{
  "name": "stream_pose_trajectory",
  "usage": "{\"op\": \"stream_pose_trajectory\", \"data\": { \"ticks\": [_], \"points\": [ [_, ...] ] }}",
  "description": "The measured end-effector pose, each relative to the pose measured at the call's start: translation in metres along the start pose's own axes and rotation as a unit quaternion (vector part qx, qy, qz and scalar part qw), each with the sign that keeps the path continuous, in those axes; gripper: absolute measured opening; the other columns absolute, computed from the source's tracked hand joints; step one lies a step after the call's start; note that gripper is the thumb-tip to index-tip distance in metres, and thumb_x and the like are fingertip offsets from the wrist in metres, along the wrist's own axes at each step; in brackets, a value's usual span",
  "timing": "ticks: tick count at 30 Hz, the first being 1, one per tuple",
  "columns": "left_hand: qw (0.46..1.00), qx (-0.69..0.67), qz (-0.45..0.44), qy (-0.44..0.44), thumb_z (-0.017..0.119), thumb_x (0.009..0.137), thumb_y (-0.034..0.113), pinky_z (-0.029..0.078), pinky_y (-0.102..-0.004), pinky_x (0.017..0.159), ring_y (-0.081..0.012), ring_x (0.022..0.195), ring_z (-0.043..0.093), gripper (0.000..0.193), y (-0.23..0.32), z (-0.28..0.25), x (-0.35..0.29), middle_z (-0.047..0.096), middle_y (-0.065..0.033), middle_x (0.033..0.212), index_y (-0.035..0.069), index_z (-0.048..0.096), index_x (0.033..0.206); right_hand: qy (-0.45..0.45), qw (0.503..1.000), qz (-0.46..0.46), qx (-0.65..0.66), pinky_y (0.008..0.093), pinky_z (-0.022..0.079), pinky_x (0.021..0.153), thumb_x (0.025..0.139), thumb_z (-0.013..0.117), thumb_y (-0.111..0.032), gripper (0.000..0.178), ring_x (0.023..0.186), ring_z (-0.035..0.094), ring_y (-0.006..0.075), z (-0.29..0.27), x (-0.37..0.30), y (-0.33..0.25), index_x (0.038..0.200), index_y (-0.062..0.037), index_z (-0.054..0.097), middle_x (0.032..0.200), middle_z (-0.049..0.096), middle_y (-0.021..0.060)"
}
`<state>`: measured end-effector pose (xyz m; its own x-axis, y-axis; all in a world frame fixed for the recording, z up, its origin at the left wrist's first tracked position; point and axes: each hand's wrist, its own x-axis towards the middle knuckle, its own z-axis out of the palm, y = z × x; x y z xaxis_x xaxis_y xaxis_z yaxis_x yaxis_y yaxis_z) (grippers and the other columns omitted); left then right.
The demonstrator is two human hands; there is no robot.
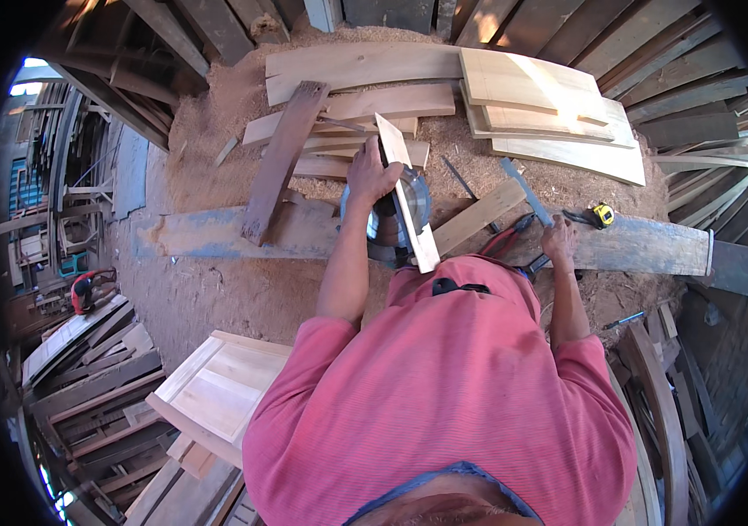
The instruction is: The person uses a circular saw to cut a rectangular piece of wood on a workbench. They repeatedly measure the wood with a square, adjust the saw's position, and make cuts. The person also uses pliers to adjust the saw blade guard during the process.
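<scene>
My left hand [374, 178] is closed round a narrow pale wooden board [408, 200], which stands tilted on edge in front of me. Under and beside that board is a round, dark metal thing [382, 226], partly hidden, that looks like a circular saw. On the right, my right hand [559, 238] grips the lower end of a blue-grey flat bar [526, 191]; its exact kind is unclear. Close to this hand lie a red-handled tool [507, 237] and a yellow tape measure [602, 216]. A short pale board [481, 216] lies slantwise between my hands.
A worn plank [654, 245] runs crosswise before me. Pale boards [531, 83] are stacked beyond it on sawdust, with a dark brown board [284, 162] at their left. A framed wooden panel [229, 386] is near left. Timber piles [111, 412] flank both sides.
</scene>
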<state>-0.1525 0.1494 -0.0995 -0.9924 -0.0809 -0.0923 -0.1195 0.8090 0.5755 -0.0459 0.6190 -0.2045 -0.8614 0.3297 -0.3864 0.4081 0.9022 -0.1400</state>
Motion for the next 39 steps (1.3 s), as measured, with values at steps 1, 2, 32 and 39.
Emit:
{"op": "stream_pose_trajectory", "data": {
  "ticks": [1,2,32,39],
  "points": [
    [1.000,-0.001,-0.011,-0.002,0.064,0.079,0.045,0.046,-0.0584,0.106,-0.0504,0.126,0.057,0.077,0.001,-0.002,-0.001,0.059,-0.0291,0.138,0.008,0.043,0.143,0.022,1.000,0.000,0.007,0.0527,0.042,0.112,0.096,0.065,-0.030,0.045,0.133,0.056,0.0398,-0.007,-0.007,-0.007,0.138,-0.0134,0.062,0.136,0.064,0.0237],
    [1.000,-0.001,-0.023,-0.001,0.064,0.079,0.045,0.046,-0.0566,0.108,-0.0496,0.127,0.056,0.077,0.001,-0.003,-0.001,0.058,-0.0292,0.139,0.006,0.044,0.143,0.043,0.999,-0.001,0.013,0.0525,0.043,0.111,0.096,0.065,-0.029,0.045,0.132,0.056,0.0400,-0.013,-0.013,-0.015,0.138,-0.0128,0.062,0.135,0.064,0.0240],
    [0.996,0.066,-0.059,-0.010,0.067,0.075,0.043,0.047,-0.0610,0.102,-0.0485,0.124,0.058,0.078,0.047,-0.008,-0.010,0.058,-0.0281,0.131,0.001,0.046,0.138,-0.009,0.985,0.098,0.144,0.0534,0.051,0.101,0.093,0.068,-0.040,0.053,0.121,0.063,0.0475,0.060,-0.140,-0.100,0.129,-0.0020,0.058,0.128,0.066,0.0294],
    [0.997,0.071,-0.040,0.013,0.067,0.075,0.041,0.047,-0.0613,0.101,-0.0498,0.121,0.059,0.076,0.037,0.000,-0.010,0.058,-0.0283,0.130,0.001,0.046,0.136,-0.058,0.972,0.132,0.183,0.0525,0.049,0.106,0.090,0.073,-0.041,0.073,0.130,0.058,0.0466,0.058,-0.104,-0.111,0.145,-0.0042,0.043,0.137,0.060,0.0294]
  ]
}}
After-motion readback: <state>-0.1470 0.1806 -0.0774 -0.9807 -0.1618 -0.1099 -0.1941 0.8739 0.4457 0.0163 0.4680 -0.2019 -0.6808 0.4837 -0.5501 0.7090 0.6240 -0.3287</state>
